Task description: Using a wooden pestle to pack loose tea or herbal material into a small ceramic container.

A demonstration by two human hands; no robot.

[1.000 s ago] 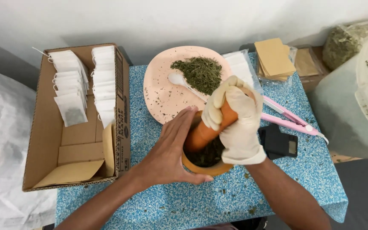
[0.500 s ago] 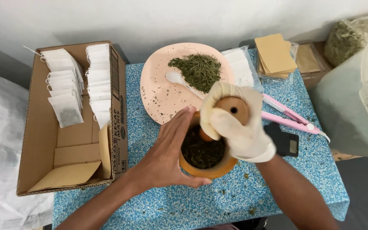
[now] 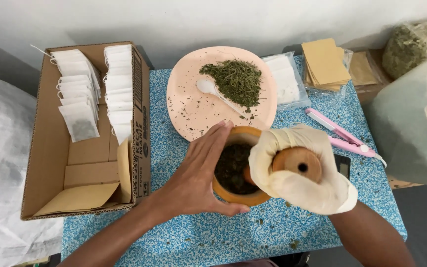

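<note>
A wooden mortar (image 3: 231, 194) holding dark ground herbs stands on the blue speckled table (image 3: 292, 232). My bare left hand (image 3: 199, 174) cups the mortar's left side, fingers along its rim. My right hand (image 3: 300, 179), in a cream glove, is wrapped around a wooden pestle (image 3: 297, 165) whose round top faces the camera; its lower end dips into the mortar. Behind the mortar lies a pink plate (image 3: 189, 106) with a heap of dried green herbs (image 3: 236, 79) and a white spoon (image 3: 213, 90).
A cardboard box (image 3: 90, 168) with rows of white tea bags (image 3: 77, 104) sits at the left. Brown paper envelopes (image 3: 324, 62), a clear bag of white sachets (image 3: 285, 81), a pink sealing tool (image 3: 342, 136) and a big white bucket (image 3: 411, 133) are at the right.
The pestle has swung from leaning left to nearly upright, its top now facing the camera. My gloved right hand shifted right and down. The left hand stayed on the mortar.
</note>
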